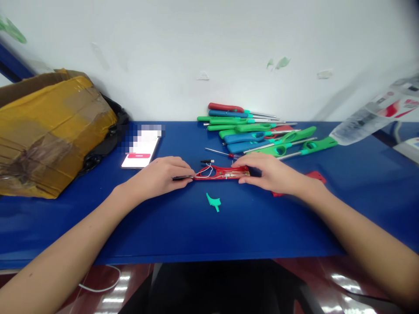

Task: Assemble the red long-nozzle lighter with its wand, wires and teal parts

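Note:
Between my hands lies an opened red long-neck lighter shell (221,173), its inner parts and thin white wires exposed. My left hand (163,176) pinches the dark nozzle end at the shell's left tip. With thumb and fingers, my right hand (270,172) grips the shell's right end. A small black igniter piece with a white end (207,162) sits just above the shell, beside the looped wires. On the table below is a loose teal trigger (214,202). Another red shell piece (316,176) is partly hidden beneath my right hand and wrist.
Behind the shell is a pile of lighters (248,137) in red, blue and green, with a screwdriver (219,152) in front. A phone (140,150) and taped cardboard box (52,131) stand left on the blue table (196,235). At right is a plastic bottle (369,115).

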Demonstrator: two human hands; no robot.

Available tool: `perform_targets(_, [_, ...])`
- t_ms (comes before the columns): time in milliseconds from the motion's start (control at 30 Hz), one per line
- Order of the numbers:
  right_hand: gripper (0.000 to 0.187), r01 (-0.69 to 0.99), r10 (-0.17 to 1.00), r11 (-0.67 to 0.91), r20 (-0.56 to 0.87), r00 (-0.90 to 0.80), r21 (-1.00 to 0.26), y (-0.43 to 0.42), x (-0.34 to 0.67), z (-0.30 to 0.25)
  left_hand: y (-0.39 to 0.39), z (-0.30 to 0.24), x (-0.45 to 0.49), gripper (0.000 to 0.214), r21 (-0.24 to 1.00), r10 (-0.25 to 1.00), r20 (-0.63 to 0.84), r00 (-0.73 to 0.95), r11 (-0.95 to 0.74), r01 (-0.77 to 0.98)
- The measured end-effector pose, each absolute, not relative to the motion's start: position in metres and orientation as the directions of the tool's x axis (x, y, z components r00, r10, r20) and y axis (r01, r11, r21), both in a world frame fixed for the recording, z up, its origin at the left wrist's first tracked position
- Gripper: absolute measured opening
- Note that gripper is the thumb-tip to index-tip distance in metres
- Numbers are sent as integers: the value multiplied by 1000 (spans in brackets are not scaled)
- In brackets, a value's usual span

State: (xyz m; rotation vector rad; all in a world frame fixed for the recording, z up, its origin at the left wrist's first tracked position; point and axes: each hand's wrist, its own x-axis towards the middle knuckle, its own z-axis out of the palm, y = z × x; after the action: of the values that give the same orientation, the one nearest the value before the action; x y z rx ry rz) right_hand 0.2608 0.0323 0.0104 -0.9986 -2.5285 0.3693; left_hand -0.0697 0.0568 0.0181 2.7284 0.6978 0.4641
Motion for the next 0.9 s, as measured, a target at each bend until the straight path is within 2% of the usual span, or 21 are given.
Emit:
perform_targets(133, [33, 584, 699, 707, 269, -663, -399, 31, 261, 12, 55, 20, -68, 22, 346, 534, 186, 825, -821, 453])
perform_targets(233, [24, 561, 683, 722, 289, -671, -404, 30, 260, 12, 52, 21, -67, 22, 338, 552, 148, 821, -808, 482])
perform_targets(567, [19, 559, 655, 755, 385, -650, -341, 27, 254, 8, 49, 22, -62, 29, 293, 586, 131, 800, -794, 534])
perform_targets(900, [21, 556, 661, 749, 342, -668, -361, 27, 252, 11, 47, 19, -58, 31, 260, 571, 152, 807, -811, 524])
